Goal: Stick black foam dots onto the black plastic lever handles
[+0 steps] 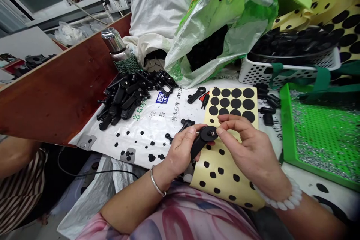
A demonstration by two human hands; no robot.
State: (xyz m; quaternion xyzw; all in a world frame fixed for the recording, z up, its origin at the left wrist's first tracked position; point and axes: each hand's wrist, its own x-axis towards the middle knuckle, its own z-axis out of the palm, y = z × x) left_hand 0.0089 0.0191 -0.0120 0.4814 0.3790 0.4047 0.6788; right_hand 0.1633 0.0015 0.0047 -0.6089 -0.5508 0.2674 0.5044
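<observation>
My left hand (182, 148) is closed around a black plastic arm (200, 143) with a round disc-shaped head that has a small metal piece at its middle. My right hand (247, 146) has its thumb and forefinger pinched together at the right rim of that head; anything small between them is hidden. Under both hands lies a yellowish backing sheet (216, 168) of round black stickers, full rows at its far end and small black dots nearer me. Just left of the sheet, another black part (187, 123) rests by my left hand.
A heap of black arms (126, 95) lies to the left by a steel flask (114, 43). Behind stands an open green-and-white bag (194, 41). On the right are a white basket (281, 71) and a green tray (289, 150) of small metal pieces. Another person's arm (17, 155) shows at left.
</observation>
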